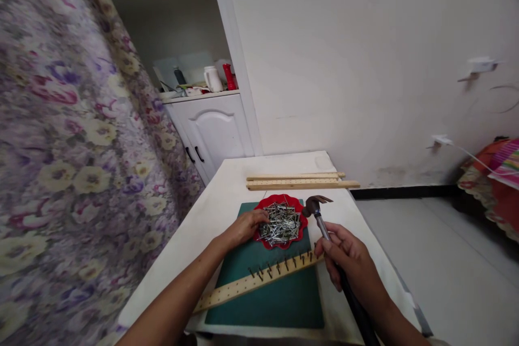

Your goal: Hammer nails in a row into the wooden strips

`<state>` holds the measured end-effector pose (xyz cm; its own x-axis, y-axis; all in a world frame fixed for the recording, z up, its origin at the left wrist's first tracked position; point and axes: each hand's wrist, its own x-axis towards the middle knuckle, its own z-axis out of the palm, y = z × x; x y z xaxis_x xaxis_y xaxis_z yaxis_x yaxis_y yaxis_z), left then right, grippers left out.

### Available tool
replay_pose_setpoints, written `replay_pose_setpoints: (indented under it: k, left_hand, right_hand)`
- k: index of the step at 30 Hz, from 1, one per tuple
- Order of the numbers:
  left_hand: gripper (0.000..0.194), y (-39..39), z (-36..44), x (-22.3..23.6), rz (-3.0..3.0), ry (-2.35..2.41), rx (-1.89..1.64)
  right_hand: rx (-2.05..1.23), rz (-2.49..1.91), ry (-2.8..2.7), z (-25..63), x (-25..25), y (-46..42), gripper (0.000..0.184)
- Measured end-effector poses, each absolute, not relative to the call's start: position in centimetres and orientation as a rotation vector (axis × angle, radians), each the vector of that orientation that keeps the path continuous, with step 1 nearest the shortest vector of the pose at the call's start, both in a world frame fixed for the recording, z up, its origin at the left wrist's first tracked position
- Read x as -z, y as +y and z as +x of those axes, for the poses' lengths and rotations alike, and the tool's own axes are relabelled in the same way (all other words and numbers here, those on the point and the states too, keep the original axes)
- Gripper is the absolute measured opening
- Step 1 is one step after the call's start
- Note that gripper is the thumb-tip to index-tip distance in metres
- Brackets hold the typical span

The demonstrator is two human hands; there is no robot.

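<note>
My right hand (346, 257) is wrapped round the shaft of a claw hammer (322, 224), its metal head raised beside a red scalloped dish (301, 235). The dish holds a heap of loose silver nails (281, 221). At the dish's left edge is my left hand (247, 225), fingers close together with their tips among the nails; what they pinch, if anything, is hidden. In front lies a pale wooden strip (231, 292) with holes along it, set slantwise. Several nails (278, 266) stand upright in its right part, and its right end is partly behind my right hand.
A green mat (284, 305) lies under the strip and dish on a white-covered table (227, 184). More wooden strips (300, 181) rest at the table's far end by the wall. A flowered curtain (81, 173) hangs at left; a white cupboard (217, 130) stands behind.
</note>
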<state>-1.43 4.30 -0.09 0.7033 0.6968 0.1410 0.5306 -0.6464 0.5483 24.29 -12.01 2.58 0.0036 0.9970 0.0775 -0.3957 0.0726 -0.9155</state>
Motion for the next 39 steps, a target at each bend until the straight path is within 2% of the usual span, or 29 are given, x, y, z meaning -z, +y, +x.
replay_pose_setpoints:
  k: [8, 14, 25, 30, 34, 39]
  left_hand:
    - [0.037, 6.5, 3.7, -0.7, 2.632, 1.018, -0.461]
    - [0.014, 8.9, 7.3, -1.3, 2.653, 0.953, -0.279]
    - [0.008, 8.7, 5.2, -2.0, 2.548, 1.068, -0.499]
    - [0.015, 5.5, 1.2, -2.6, 2.389, 1.285, -0.77]
    - [0.015, -0.2, -3.0, -2.4, 1.958, 1.369, -1.042]
    - [0.021, -8.7, -5.2, 0.9, 1.566, 1.346, -1.196]
  right_hand:
    - [-1.337, -0.868, -0.939, 24.1, -2.4, -11.6, 0.029]
    - [-1.34, -0.884, -0.949, 23.8, -2.6, -11.2, 0.029]
    - [-1.331, -0.887, -0.95, 23.9, -2.6, -11.3, 0.031]
    - [-1.315, -0.866, -0.989, 23.6, -2.3, -11.5, 0.031]
    - [-1.306, -0.869, -1.03, 23.1, -1.9, -11.8, 0.031]
    - [-1.314, -0.883, -1.067, 22.1, -1.3, -12.3, 0.031]
